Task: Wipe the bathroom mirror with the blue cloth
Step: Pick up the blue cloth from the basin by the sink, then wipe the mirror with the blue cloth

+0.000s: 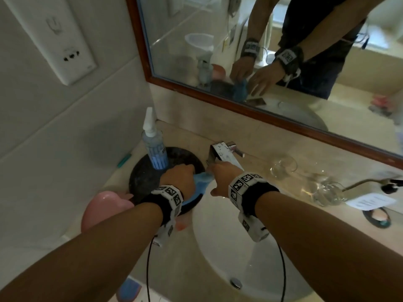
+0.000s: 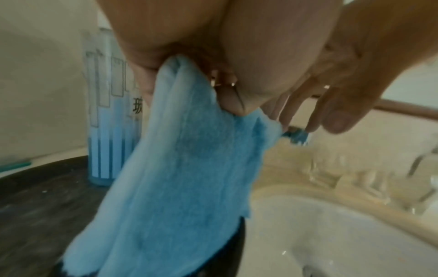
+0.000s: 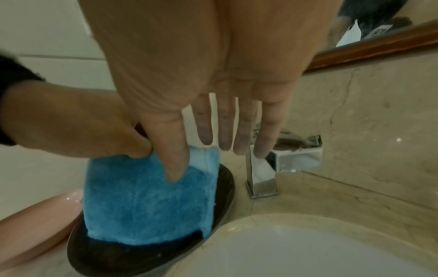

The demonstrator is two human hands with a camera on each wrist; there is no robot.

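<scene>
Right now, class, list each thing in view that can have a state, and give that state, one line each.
blue cloth: folded, lifted at its top, lower edge on the dark tray.
left hand: grips the cloth's top.
right hand: fingers straight, thumb on the cloth.
spray bottle: upright on the tray.
dark tray: flat on the counter.
faucet: no water seen running.
mirror: not yet touched by the cloth.

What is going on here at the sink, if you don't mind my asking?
A person stands at a bathroom counter. Their left hand grips a folded blue cloth, lifting it off a round black tray beside the white basin. The right hand is open, its thumb touching the cloth's top. A clear spray bottle of blue liquid stands on the tray. The wood-framed mirror is not yet touched.
</scene>
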